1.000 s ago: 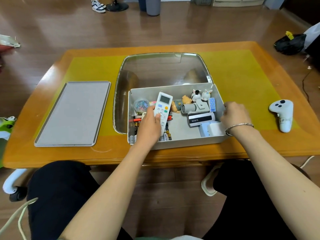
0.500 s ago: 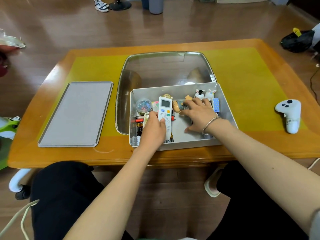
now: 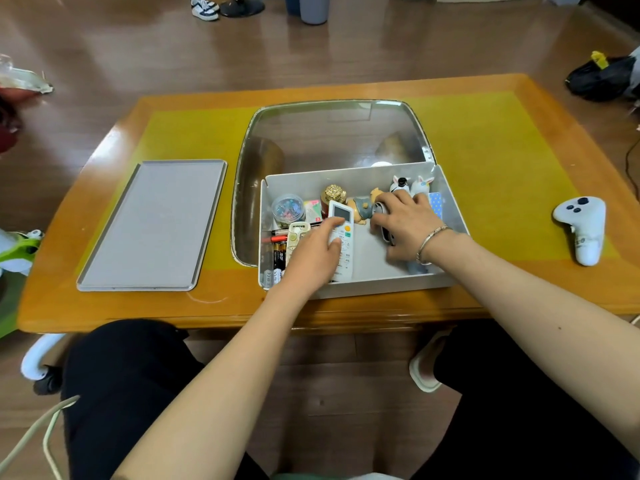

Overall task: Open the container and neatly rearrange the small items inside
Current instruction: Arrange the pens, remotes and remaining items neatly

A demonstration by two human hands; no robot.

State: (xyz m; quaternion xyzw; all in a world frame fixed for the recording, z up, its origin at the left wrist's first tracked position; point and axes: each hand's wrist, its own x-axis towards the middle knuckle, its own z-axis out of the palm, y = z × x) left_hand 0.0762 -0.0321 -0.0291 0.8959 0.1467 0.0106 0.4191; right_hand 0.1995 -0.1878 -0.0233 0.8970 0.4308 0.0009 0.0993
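Note:
The open grey container (image 3: 360, 287) stands on the table in front of me. My left hand (image 3: 311, 254) grips the white remote control (image 3: 341, 216), which lies lengthwise in the box's middle. To its right, my right hand (image 3: 407, 225) curls over a grey cylindrical device (image 3: 381, 208) and hides most of it. On the box's left side are batteries (image 3: 277, 259), a red pen (image 3: 277, 239) and a round jar of coloured clips (image 3: 287, 209). A gold ornament (image 3: 334, 194), a bear figurine (image 3: 363, 206) and two small white animal figures (image 3: 412, 183) stand along the back wall.
The container's flat grey lid (image 3: 152, 223) lies on the table to the left. A white game controller (image 3: 581, 226) rests at the right. A glass panel (image 3: 332, 133) is set in the tabletop behind the box. Shoes and a black bag sit on the floor beyond.
My right hand has left the box's right wall and moved left onto the grey device. My left hand has lowered the remote flatter into the box.

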